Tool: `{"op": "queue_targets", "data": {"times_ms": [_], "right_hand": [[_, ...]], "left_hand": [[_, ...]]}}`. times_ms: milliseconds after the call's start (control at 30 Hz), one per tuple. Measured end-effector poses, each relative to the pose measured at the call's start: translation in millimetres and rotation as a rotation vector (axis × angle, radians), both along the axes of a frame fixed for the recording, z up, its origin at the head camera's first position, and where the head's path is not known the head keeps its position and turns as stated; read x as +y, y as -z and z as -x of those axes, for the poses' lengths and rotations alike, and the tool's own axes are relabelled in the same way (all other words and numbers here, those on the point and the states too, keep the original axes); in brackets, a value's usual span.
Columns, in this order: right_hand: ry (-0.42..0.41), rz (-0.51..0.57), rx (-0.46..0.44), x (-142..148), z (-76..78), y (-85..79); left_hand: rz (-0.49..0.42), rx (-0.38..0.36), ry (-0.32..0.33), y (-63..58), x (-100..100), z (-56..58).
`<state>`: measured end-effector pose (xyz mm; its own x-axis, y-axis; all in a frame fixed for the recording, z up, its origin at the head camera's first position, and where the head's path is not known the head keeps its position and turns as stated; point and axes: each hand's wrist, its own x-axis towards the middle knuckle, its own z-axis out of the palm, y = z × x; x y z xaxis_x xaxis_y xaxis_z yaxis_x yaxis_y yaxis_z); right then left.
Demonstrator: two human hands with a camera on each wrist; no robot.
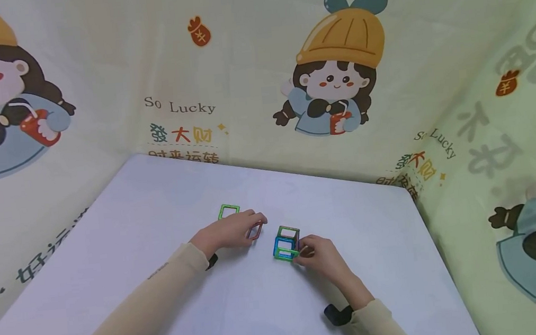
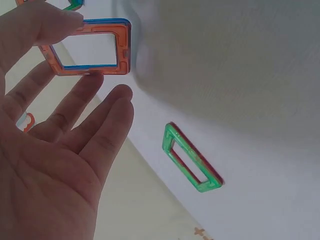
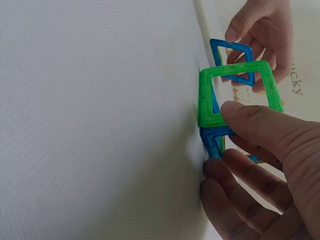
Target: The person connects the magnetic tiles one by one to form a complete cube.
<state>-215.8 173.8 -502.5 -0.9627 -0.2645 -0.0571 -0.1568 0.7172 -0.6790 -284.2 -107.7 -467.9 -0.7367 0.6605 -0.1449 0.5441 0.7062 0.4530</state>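
Observation:
My left hand [image 1: 232,229] pinches a square magnetic tile [image 2: 123,50] between thumb and fingers. It is orange on one face and blue on the other; it may be two tiles stacked. My right hand [image 1: 326,258] holds a green square tile [image 3: 205,95] with its thumb on the frame, at the near side of a small boxlike structure of magnetic tiles [image 1: 284,238]. Blue and green frames show in that structure, partly hidden by the right fingers. A green tile with a red underside [image 2: 192,154] lies on the table beyond the left hand.
The white table [image 1: 204,311] runs back to a cream backdrop [image 1: 251,84] with printed cartoon figures and lettering. Dark bands [image 1: 339,314] sit at the wrists, beside beige sleeves.

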Motion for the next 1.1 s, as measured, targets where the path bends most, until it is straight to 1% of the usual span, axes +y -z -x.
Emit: {"op": "queue_targets", "data": {"times_ms": [167, 333, 533, 700, 800, 1100], "right_hand": [[-0.004, 0.008, -0.006, 0, -0.3, 0.4], [-0.007, 0.008, -0.008, 0, 0.3, 0.3], [-0.008, 0.000, -0.008, -2, 1.4, -1.3], [-0.009, 0.004, -0.009, -4, 3.0, -4.4], [-0.004, 0.000, -0.015, -5, 3.1, -5.1], [0.005, -0.009, -0.027, -6, 2.4, -4.3]], "left_hand": [[-0.004, -0.041, -0.014, 3.6, 2, -1.3], [-0.008, -0.041, -0.023, 5.7, 6, -1.6], [-0.017, -0.044, -0.036, 3.8, 9, -2.7], [-0.032, -0.052, -0.022, 2.9, 9, -3.7], [-0.060, -0.065, -0.006, 3.9, 11, -5.3], [-0.166, -0.074, 0.004, 15.0, 16, -12.1]]}}
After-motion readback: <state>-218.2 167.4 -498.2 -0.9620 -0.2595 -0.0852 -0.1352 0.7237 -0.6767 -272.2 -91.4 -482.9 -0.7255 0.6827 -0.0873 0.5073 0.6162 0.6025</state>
